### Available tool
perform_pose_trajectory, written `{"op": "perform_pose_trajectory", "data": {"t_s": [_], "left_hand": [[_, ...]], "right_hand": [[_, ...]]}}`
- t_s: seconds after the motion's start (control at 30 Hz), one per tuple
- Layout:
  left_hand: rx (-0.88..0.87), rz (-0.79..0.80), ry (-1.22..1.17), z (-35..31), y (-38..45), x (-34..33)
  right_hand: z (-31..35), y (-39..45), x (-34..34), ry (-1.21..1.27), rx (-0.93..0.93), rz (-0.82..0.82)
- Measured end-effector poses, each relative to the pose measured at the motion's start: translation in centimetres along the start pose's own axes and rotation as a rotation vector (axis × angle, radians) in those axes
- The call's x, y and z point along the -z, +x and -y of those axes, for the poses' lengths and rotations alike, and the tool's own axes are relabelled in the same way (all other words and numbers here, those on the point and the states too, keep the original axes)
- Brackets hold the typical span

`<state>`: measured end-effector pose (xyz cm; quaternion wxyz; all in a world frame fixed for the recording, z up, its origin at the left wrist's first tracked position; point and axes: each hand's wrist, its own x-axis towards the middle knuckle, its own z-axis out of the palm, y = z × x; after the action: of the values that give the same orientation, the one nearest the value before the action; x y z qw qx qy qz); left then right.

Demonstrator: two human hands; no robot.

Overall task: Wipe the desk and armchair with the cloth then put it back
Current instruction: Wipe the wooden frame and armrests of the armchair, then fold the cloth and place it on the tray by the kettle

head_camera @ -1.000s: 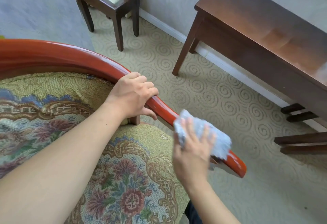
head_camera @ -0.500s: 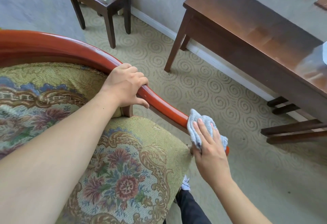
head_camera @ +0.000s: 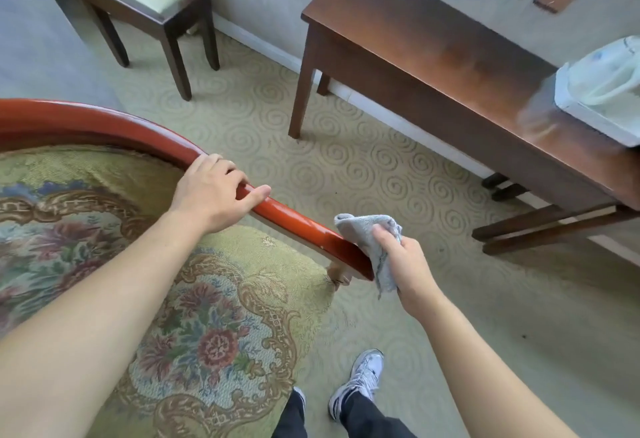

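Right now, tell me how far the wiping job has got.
Done: cannot be judged; the desk shows no sign either way. In hand: the armchair, with the right hand gripping the cloth at the tip of the red armrest while the left hand holds the rail. Left: any remaining chair wiping, then returning the cloth.

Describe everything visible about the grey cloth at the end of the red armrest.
The pale grey terry cloth is soft, fuzzy and bunched into loose folds. The right hand grips it, thumb on top. It lies against the tip of the glossy red wooden armrest, one folded corner poking up to the left and a frayed edge hanging below the hand.
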<state>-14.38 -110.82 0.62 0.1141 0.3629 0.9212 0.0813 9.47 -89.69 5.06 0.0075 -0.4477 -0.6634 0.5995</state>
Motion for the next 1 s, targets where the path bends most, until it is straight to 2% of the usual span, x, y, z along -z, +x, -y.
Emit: {"op": "perform_pose_trajectory", "data": {"t_s": [0.1, 0.17, 0.23, 0.33, 0.43, 0.57, 0.63, 0.73, 0.9, 1.0], "left_hand": [[0.027, 0.19, -0.345, -6.4, -1.2, 1.5], [-0.032, 0.213, -0.647, -12.1, -2.0, 2.8], [-0.078, 0.124, -0.841, -17.5, -2.7, 4.3], [-0.115, -0.114, -0.967, -24.2, -3.3, 7.2], [-0.224, -0.205, -0.985, -29.9, -3.4, 10.5], [-0.42, -0.276, -0.86, -37.4, -2.6, 14.5], [-0.455, -0.339, -0.804, -41.4, -1.8, 16.0], [-0.555, -0.408, -0.771, -47.2, -0.7, 17.8], [-0.683, -0.35, -0.735, -55.6, 1.1, 18.5], [-0.688, -0.27, -0.771, -59.3, 2.4, 17.9]], "right_hand": [[2.0, -0.6, 3.1, 0.203, -0.008, 0.078], [3.4, -1.3, 5.5, 0.263, 0.011, 0.175], [4.7, -2.2, 8.2, 0.314, 0.053, 0.275], [6.8, -3.7, 13.4, 0.364, 0.125, 0.336], [8.9, -5.0, 19.3, 0.385, 0.203, 0.324], [10.1, -6.1, 27.6, 0.468, 0.281, 0.286], [10.4, -6.6, 31.5, 0.501, 0.322, 0.295], [10.3, -7.1, 37.1, 0.479, 0.425, 0.209], [9.2, -7.5, 45.1, 0.32, 0.553, 0.011], [9.1, -7.3, 48.8, 0.257, 0.556, 0.046]]}}
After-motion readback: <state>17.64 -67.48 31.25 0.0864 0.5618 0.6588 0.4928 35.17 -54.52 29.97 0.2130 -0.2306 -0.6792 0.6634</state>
